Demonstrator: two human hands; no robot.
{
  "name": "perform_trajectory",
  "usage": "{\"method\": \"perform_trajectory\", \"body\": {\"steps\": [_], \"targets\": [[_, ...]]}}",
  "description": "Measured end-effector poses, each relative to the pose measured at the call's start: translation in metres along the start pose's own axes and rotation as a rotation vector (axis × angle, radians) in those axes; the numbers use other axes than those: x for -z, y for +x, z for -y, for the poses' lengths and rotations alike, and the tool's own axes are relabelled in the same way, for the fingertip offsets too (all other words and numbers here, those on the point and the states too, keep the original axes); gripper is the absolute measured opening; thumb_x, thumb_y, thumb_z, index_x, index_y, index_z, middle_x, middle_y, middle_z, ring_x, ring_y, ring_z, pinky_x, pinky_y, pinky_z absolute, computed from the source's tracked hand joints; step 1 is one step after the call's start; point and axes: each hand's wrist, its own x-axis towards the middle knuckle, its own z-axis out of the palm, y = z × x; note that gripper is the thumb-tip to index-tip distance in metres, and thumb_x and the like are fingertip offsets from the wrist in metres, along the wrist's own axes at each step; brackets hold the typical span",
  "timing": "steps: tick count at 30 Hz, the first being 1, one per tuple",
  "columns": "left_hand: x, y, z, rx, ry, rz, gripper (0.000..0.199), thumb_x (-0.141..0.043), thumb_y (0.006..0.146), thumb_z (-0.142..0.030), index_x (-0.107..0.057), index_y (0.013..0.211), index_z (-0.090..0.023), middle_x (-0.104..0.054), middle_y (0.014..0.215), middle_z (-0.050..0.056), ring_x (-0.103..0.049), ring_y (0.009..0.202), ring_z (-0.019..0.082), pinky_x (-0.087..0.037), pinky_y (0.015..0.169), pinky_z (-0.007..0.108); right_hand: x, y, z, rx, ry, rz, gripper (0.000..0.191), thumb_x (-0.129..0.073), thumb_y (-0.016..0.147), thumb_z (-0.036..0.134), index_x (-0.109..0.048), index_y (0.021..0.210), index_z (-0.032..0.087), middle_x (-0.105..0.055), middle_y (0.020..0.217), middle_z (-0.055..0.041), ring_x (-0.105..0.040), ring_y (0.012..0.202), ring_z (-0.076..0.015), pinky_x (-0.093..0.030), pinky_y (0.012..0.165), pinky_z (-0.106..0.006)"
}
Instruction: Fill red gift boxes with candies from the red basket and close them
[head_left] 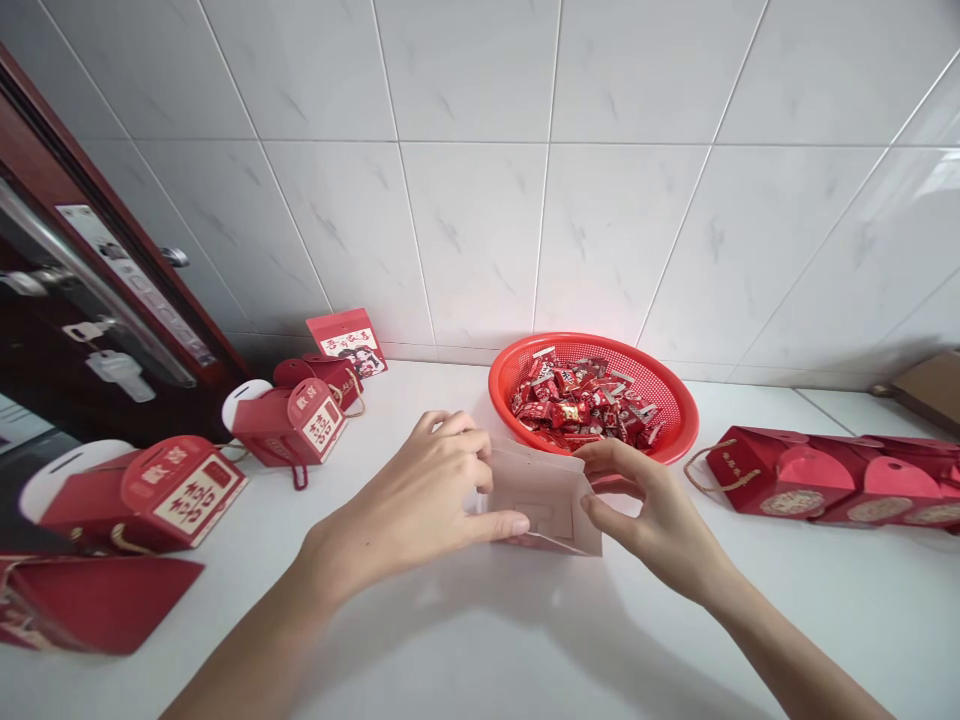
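Beneath the left grip (420,490) and right grip (651,510) spreads the white desk (525,655). Beyond both grips sits the red basket (670,382). Between them is the open box (544,500), white inside, grasped by both at opposite sides. Past the grips, wrapped sweets (574,402) lie heaped in the basket.

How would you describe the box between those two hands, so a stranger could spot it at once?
On the white counter below the tiled wall, find the red basket of wrapped packets. Just nearer than it, between the left hand and the right hand, is the open box. Its pale inside is plainly visible, while the red boxes off to either side show mostly red outsides.
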Motion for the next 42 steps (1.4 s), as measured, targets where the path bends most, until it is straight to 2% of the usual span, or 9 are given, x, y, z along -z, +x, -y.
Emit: {"method": "perform_trajectory", "body": {"steps": [3, 8, 16, 19, 22, 27, 33, 38, 42], "targets": [[-0.002, 0.003, 0.001, -0.001, -0.014, -0.027, 0.046, -0.071, 0.084, -0.061, -0.07, 0.058, -0.022, -0.066, 0.077, 0.005, -0.056, 0.093, 0.027, -0.043, 0.087, 0.041, 0.001, 0.004, -0.005, -0.004, 0.022, -0.014, 0.021, -0.068, 0.082, 0.03, -0.068, 0.102, 0.023, -0.075, 0.107, -0.0069, -0.072, 0.093, -0.0244, -0.062, 0.087, -0.044], [-0.007, 0.009, 0.001, -0.031, -0.042, -0.013, 0.036, -0.065, 0.094, -0.05, -0.073, 0.074, -0.021, -0.067, 0.086, 0.004, -0.058, 0.092, 0.024, -0.043, 0.081, 0.035, 0.016, 0.011, -0.005, 0.027, 0.026, 0.002, 0.028, -0.074, 0.084, 0.045, -0.07, 0.101, 0.023, -0.076, 0.097, -0.0065, -0.073, 0.09, -0.0247, -0.062, 0.084, -0.04], [-0.016, 0.019, 0.001, -0.11, -0.098, -0.039, 0.038, -0.049, 0.103, -0.033, -0.074, 0.075, -0.022, -0.07, 0.085, 0.002, -0.056, 0.085, 0.019, -0.038, 0.089, 0.039, 0.08, 0.066, -0.023, 0.013, -0.216, -0.329, 0.025, -0.068, 0.082, 0.045, -0.071, 0.087, 0.021, -0.077, 0.086, -0.009, -0.072, 0.084, -0.0275, -0.057, 0.079, -0.041], [-0.018, 0.02, 0.0, -0.113, -0.113, -0.047, 0.038, -0.05, 0.102, -0.031, -0.071, 0.072, -0.021, -0.073, 0.089, 0.002, -0.057, 0.085, 0.019, -0.036, 0.091, 0.041, 0.079, 0.094, -0.041, -0.235, -0.631, -0.129, 0.017, -0.068, 0.079, 0.036, -0.066, 0.068, 0.023, -0.073, 0.07, -0.0063, -0.068, 0.072, -0.0234, -0.05, 0.064, -0.033], [-0.02, 0.021, -0.001, -0.116, -0.123, -0.05, 0.035, -0.053, 0.101, -0.029, -0.07, 0.072, -0.021, -0.074, 0.09, 0.001, -0.058, 0.086, 0.019, -0.034, 0.094, 0.043, 0.067, 0.11, -0.056, -0.336, -0.698, -0.081, 0.03, -0.079, 0.059, 0.021, -0.051, 0.049, 0.023, -0.059, 0.051, -0.0016, -0.062, 0.059, -0.0216, -0.04, 0.053, -0.03], [-0.024, 0.023, -0.002, -0.116, -0.167, -0.08, 0.026, -0.057, 0.099, -0.028, -0.071, 0.078, -0.022, -0.075, 0.086, -0.001, -0.06, 0.083, 0.017, -0.033, 0.096, 0.042, 0.059, 0.112, -0.067, -0.322, -0.567, -0.047, 0.038, -0.07, 0.057, 0.009, -0.038, 0.043, 0.023, -0.045, 0.045, 0.0024, -0.054, 0.053, -0.0185, -0.036, 0.052, -0.03], [-0.032, 0.028, 0.002, -0.109, -0.171, -0.216, 0.017, -0.062, 0.095, -0.027, -0.072, 0.083, -0.021, -0.076, 0.086, -0.001, -0.063, 0.084, 0.017, -0.032, 0.097, 0.042, 0.073, 0.101, -0.054, -0.223, -0.195, 0.034, 0.019, -0.063, 0.075, 0.034, -0.055, 0.064, 0.021, -0.061, 0.061, 0.0016, -0.059, 0.061, -0.0164, -0.047, 0.058, -0.029], [-0.031, 0.028, 0.002, -0.128, -0.208, -0.209, 0.023, -0.058, 0.097, -0.028, -0.07, 0.078, -0.022, -0.075, 0.081, -0.002, -0.063, 0.077, 0.015, -0.034, 0.095, 0.041, 0.073, 0.099, -0.055, -0.172, 0.065, 0.038, 0.031, -0.069, 0.075, 0.048, -0.061, 0.078, 0.019, -0.066, 0.07, -0.0001, -0.064, 0.068, -0.0166, -0.052, 0.065, -0.03], [-0.024, 0.029, 0.005, -0.156, -0.328, -0.307, 0.024, -0.06, 0.096, -0.029, -0.071, 0.076, -0.022, -0.076, 0.079, -0.002, -0.065, 0.078, 0.015, -0.038, 0.094, 0.038, 0.068, 0.1, -0.058, -0.163, 0.186, -0.016, 0.04, -0.077, 0.072, 0.054, -0.062, 0.08, 0.018, -0.064, 0.069, 0.0006, -0.062, 0.064, -0.0154, -0.05, 0.06, -0.028]]}}
